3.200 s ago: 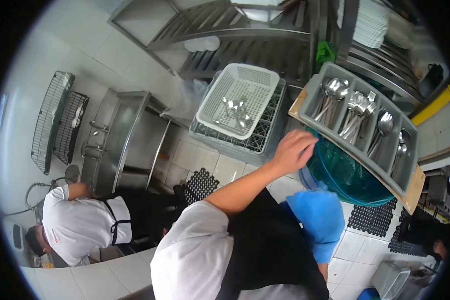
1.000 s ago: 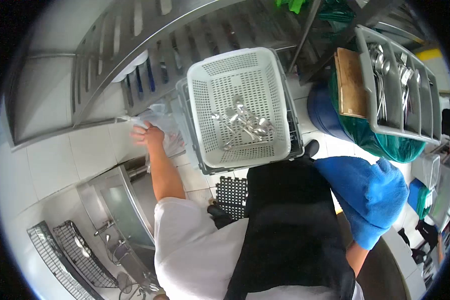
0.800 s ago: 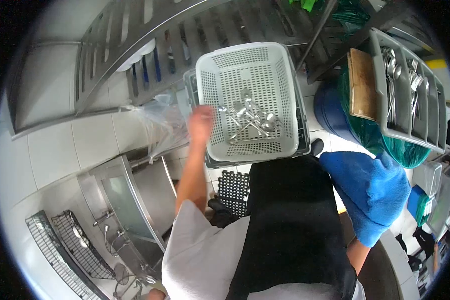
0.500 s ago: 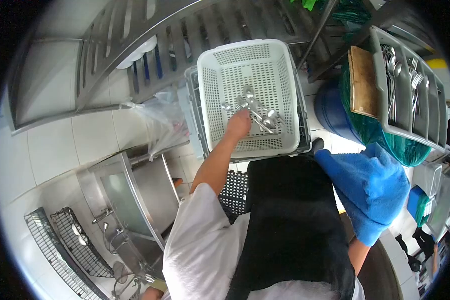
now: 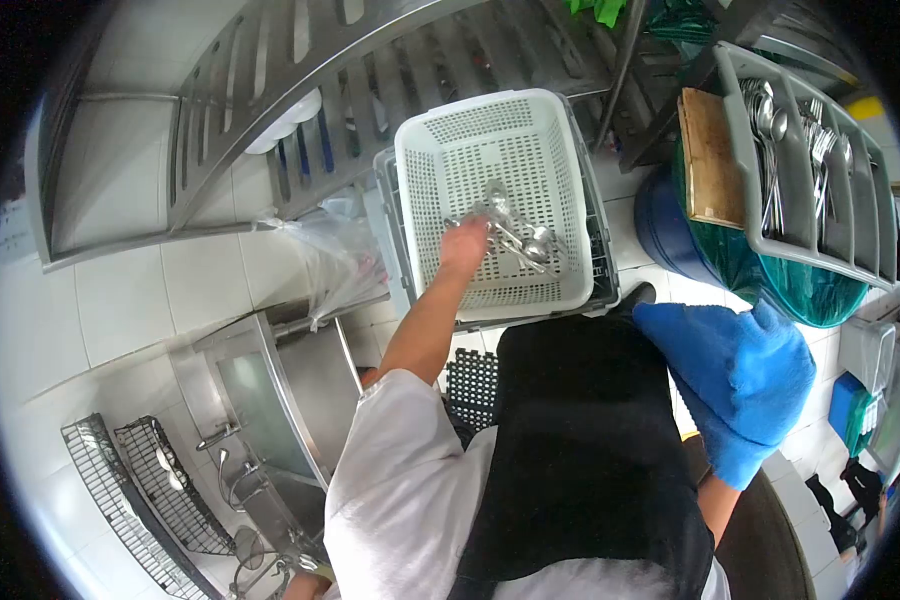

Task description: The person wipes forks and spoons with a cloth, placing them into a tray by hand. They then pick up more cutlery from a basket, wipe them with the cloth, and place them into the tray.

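A white perforated plastic basket [image 5: 425, 270] stands in front of me with several metal spoons [image 5: 538, 245] and other cutlery lying on its bottom. My left hand [image 5: 465, 245] reaches down into it, among the cutlery at the left of the pile. Its fingers are closed together and a little blurred; what they pinch does not show clearly. A blue towel [image 5: 740, 375] covers my right hand, wrapped over it down to the wrist at my right side. The fingers under the cloth are hidden, but the towel is held up on the hand.
To the right, a grey cutlery tray [image 5: 755, 220] holds forks and spoons in its compartments, beside a wooden board [image 5: 710, 160] above a blue bin [image 5: 665, 235]. A slatted metal shelf [image 5: 420, 70] lies beyond the basket. Left are a plastic bag [image 5: 335, 250] and a metal sink [image 5: 305, 390].
My left hand has shifted slightly left within the basket, near the cutlery. The towel-covered right hand stays at my side. The whole view has shifted a little.
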A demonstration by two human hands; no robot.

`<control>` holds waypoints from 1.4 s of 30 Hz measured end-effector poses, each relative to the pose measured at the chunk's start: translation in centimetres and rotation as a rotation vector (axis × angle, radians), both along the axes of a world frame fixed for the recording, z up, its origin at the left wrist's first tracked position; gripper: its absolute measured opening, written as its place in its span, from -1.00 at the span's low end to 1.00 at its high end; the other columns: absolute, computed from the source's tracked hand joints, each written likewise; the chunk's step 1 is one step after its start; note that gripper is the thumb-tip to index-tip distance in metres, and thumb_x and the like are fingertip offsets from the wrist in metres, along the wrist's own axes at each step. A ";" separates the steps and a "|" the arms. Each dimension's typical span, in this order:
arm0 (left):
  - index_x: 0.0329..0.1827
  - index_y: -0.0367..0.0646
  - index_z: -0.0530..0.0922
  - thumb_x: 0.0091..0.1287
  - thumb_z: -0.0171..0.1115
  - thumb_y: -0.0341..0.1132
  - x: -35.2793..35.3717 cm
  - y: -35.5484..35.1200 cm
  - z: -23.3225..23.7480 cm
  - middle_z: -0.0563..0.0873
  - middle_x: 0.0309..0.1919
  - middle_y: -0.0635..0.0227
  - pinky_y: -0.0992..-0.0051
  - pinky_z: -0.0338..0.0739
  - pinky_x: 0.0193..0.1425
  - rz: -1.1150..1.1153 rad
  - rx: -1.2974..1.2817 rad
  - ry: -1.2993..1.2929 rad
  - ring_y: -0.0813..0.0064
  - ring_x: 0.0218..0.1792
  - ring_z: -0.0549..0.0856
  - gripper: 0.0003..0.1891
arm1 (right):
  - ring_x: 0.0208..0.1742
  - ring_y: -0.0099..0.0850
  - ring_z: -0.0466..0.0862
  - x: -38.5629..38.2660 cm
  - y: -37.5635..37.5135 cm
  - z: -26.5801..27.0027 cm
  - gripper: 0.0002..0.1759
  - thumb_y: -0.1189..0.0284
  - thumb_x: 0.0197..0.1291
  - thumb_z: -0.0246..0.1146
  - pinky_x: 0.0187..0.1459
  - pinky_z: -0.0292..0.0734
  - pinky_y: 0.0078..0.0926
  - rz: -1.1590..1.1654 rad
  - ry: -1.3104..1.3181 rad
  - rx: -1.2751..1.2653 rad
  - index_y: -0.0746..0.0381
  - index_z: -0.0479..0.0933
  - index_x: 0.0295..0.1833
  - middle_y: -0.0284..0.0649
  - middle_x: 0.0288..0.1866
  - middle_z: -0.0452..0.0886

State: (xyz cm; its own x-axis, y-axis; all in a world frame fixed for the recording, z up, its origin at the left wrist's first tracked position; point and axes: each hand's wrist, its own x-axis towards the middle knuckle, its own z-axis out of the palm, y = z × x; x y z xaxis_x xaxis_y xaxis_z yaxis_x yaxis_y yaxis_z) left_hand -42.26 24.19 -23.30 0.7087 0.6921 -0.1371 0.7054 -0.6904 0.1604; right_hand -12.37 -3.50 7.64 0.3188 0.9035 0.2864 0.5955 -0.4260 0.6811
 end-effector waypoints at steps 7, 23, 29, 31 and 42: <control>-0.30 -0.25 0.70 0.15 0.22 -0.06 2.1 -0.9 -1.6 0.75 -0.32 0.04 0.25 0.62 -0.07 0.742 -0.798 0.011 0.07 -0.25 0.74 -0.62 | -0.63 -0.43 0.51 -0.3 0.4 0.7 -0.70 0.25 0.32 0.05 -0.61 0.34 -0.44 0.021 0.203 0.043 -0.07 0.46 -0.52 -0.43 -0.57 0.54; -0.14 -0.36 0.55 0.25 0.12 -0.10 -0.8 0.4 -6.5 0.69 -0.20 -0.17 0.07 0.58 -0.02 1.075 -0.338 -0.155 -0.12 -0.16 0.70 -0.59 | -0.63 -0.42 0.51 -1.3 0.5 1.7 -0.69 0.24 0.33 0.06 -0.61 0.34 -0.44 0.010 0.321 0.061 -0.05 0.46 -0.52 -0.41 -0.58 0.53; -0.15 -0.39 0.62 0.24 0.11 -0.14 1.0 0.6 -4.8 0.71 -0.23 -0.17 0.08 0.57 -0.03 1.205 -0.235 -0.507 -0.11 -0.17 0.71 -0.60 | -0.63 -0.42 0.52 -1.5 0.5 1.9 -0.69 0.24 0.34 0.06 -0.62 0.34 -0.44 -0.006 0.348 0.055 -0.04 0.46 -0.52 -0.41 -0.58 0.53; -0.20 -0.32 0.67 0.18 0.23 -0.09 1.4 0.2 -5.1 0.73 -0.25 -0.11 0.13 0.58 -0.04 1.284 -0.319 -0.515 -0.07 -0.19 0.73 -0.60 | -0.63 -0.42 0.52 -1.7 0.6 1.8 -0.68 0.24 0.34 0.07 -0.62 0.34 -0.44 -0.003 0.359 0.055 -0.04 0.46 -0.52 -0.40 -0.58 0.53; -0.04 -0.41 0.61 0.11 0.31 -0.10 0.1 2.3 -9.3 0.73 -0.17 0.05 0.22 0.57 -0.06 1.339 -0.656 -0.808 0.17 -0.20 0.72 -0.48 | -0.63 -0.41 0.52 -2.1 0.2 1.9 -0.68 0.23 0.35 0.07 -0.62 0.34 -0.44 -0.031 0.384 0.062 -0.02 0.46 -0.51 -0.39 -0.59 0.52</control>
State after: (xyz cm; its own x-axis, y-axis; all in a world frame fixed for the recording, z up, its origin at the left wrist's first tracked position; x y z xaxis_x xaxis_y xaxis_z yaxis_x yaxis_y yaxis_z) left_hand -42.20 26.50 -32.59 -0.2558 0.7977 -0.5461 0.2974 0.6024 0.7407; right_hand -14.49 -3.29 9.50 0.4407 0.8764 0.1943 0.7883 -0.4814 0.3832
